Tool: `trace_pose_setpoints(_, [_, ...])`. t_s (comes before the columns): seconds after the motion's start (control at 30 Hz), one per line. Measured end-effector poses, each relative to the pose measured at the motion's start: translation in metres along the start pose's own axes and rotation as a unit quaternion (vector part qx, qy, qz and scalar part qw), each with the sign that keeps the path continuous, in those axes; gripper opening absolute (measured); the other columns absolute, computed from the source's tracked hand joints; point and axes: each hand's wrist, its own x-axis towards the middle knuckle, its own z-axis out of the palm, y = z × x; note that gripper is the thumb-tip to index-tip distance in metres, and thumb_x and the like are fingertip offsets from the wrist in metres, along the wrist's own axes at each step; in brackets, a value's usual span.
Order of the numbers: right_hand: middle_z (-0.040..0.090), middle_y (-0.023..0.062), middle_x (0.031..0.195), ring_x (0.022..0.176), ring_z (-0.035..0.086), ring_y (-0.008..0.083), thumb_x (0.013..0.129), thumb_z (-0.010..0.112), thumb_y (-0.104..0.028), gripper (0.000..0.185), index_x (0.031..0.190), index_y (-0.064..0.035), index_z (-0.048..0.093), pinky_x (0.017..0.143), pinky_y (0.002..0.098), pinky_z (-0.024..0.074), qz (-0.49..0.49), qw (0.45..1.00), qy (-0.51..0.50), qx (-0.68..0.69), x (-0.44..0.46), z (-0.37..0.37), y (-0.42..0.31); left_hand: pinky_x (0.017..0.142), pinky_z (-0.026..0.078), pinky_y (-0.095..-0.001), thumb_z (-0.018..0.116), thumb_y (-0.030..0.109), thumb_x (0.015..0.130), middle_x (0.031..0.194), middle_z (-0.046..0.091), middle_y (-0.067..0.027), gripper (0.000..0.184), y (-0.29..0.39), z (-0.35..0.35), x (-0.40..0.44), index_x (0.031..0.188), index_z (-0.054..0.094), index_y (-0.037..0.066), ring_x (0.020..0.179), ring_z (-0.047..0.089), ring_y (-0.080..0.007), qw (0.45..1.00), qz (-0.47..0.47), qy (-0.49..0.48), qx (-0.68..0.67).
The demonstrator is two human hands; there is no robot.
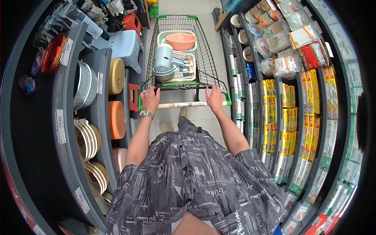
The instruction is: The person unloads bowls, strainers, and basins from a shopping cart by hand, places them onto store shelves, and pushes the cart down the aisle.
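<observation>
A wire shopping cart point(217, 72) with green corners stands in front of me. My left hand point(150, 98), a watch on its wrist, lies over the left part of the white handle bar point(184, 105). Across the right part of the bar is my right hand point(214, 99). Both hands hold the cart, with the fingers pointing forward and the undersides hidden. Inside the cart are a pink basin point(181, 40), a blue-grey pitcher-like container point(163, 57), a grey-green bowl point(164, 75) and a white tray point(190, 62) with grey-blue pieces.
Shelves line both sides of a narrow tiled aisle point(178, 8). On the left are a blue stool point(119, 43), an orange stool point(117, 119) and stacked baskets point(87, 139). Yellow boxes point(310, 133) and packaged disposables point(288, 64) fill the right shelves.
</observation>
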Motion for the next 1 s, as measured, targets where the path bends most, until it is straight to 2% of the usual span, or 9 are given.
trace_pose_setpoints(0.07, [0.063,0.0194,0.11,0.104,0.06,0.0408,0.093,0.064,-0.031,0.035,0.11,-0.0011,0.061,0.088,0.0484,0.05,0.021,1.0,-0.011,0.003,-0.007,-0.002,-0.007,0.092,0.041,-0.0445,0.063,0.032,0.094,0.094,0.07,-0.0141,0.028,-0.005,-0.003,-0.008,0.102,0.063,0.005,0.093,0.065,-0.0306,1.0,-0.005,-0.005,-0.004])
trace_pose_setpoints(0.23, [0.063,0.0183,0.112,0.105,0.061,0.0401,0.094,0.062,-0.033,0.037,0.114,-0.0022,0.061,0.088,0.0483,0.0508,-0.003,1.0,-0.015,0.015,-0.028,-0.004,-0.011,0.092,0.041,-0.0445,0.066,0.033,0.091,0.095,0.07,-0.014,0.031,-0.008,-0.023,-0.026,0.103,0.063,0.004,0.094,0.065,-0.0306,1.0,-0.005,-0.003,0.0])
trace_pose_setpoints(0.37, [0.063,0.0199,0.111,0.107,0.06,0.0391,0.092,0.065,-0.029,0.034,0.111,-0.0011,0.062,0.089,0.0467,0.0505,-0.016,0.999,-0.022,0.035,-0.043,-0.007,-0.009,0.092,0.041,-0.0441,0.068,0.033,0.089,0.097,0.07,-0.0141,0.033,-0.011,-0.031,-0.041,0.104,0.063,0.004,0.097,0.064,-0.03,1.0,0.006,0.001,-0.004])
trace_pose_setpoints(0.47, [0.063,0.0194,0.11,0.105,0.06,0.0392,0.092,0.066,-0.033,0.037,0.11,-0.0004,0.062,0.088,0.0475,0.0505,-0.036,0.999,-0.015,0.034,-0.049,-0.003,-0.002,0.093,0.041,-0.0434,0.068,0.034,0.091,0.097,0.071,-0.0151,0.033,-0.011,-0.036,-0.051,0.106,0.065,0.005,0.097,0.064,-0.0314,1.0,-0.01,-0.007,-0.008])
trace_pose_setpoints(0.63, [0.063,0.0202,0.103,0.102,0.057,0.0394,0.093,0.066,-0.043,0.046,0.104,0.0004,0.061,0.088,0.0473,0.0492,-0.093,0.987,-0.115,-0.056,-0.053,-0.013,0.002,0.092,0.04,-0.0439,0.067,0.033,0.09,0.099,0.069,-0.0138,0.033,-0.013,-0.039,-0.073,0.102,0.062,0.003,0.098,0.063,-0.0295,1.0,0.016,0.018,0.009])
trace_pose_setpoints(0.77, [0.063,0.0205,0.101,0.102,0.056,0.0396,0.094,0.063,-0.048,0.049,0.099,0.0008,0.063,0.089,0.0471,0.0484,-0.147,0.978,-0.124,-0.085,-0.07,-0.013,0.004,0.093,0.039,-0.0453,0.068,0.034,0.09,0.099,0.067,-0.014,0.034,-0.015,-0.049,-0.088,0.1,0.062,0.003,0.1,0.061,-0.0292,1.0,0.025,-0.002,0.016])
trace_pose_setpoints(0.9, [0.063,0.0164,0.107,0.108,0.056,0.0353,0.092,0.063,-0.05,0.051,0.101,0.0001,0.065,0.087,0.0465,0.0519,-0.071,0.988,-0.134,-0.041,-0.095,-0.028,-0.014,0.095,0.037,-0.0487,0.067,0.038,0.089,0.096,0.061,-0.0142,0.036,-0.011,-0.062,-0.101,0.096,0.062,0.004,0.102,0.056,-0.0309,0.997,0.043,-0.038,0.054])
trace_pose_setpoints(0.97, [0.063,0.0154,0.108,0.108,0.056,0.0345,0.092,0.064,-0.05,0.051,0.102,-0.0004,0.065,0.087,0.0463,0.0515,-0.06,0.987,-0.142,-0.044,-0.105,-0.033,-0.02,0.096,0.036,-0.047,0.065,0.043,0.091,0.099,0.063,-0.0135,0.043,-0.01,-0.069,-0.108,0.108,0.066,0.003,0.101,0.057,-0.0291,0.992,0.043,-0.074,0.092])
trace_pose_setpoints(1.0, [0.063,0.0154,0.108,0.108,0.056,0.0345,0.091,0.064,-0.05,0.051,0.103,-0.0002,0.065,0.087,0.046,0.0512,-0.058,0.988,-0.138,-0.04,-0.11,-0.032,-0.02,0.098,0.036,-0.0487,0.064,0.042,0.092,0.099,0.062,-0.0137,0.042,-0.012,-0.069,-0.113,0.108,0.066,0.003,0.101,0.058,-0.0297,0.992,0.037,-0.083,0.091])
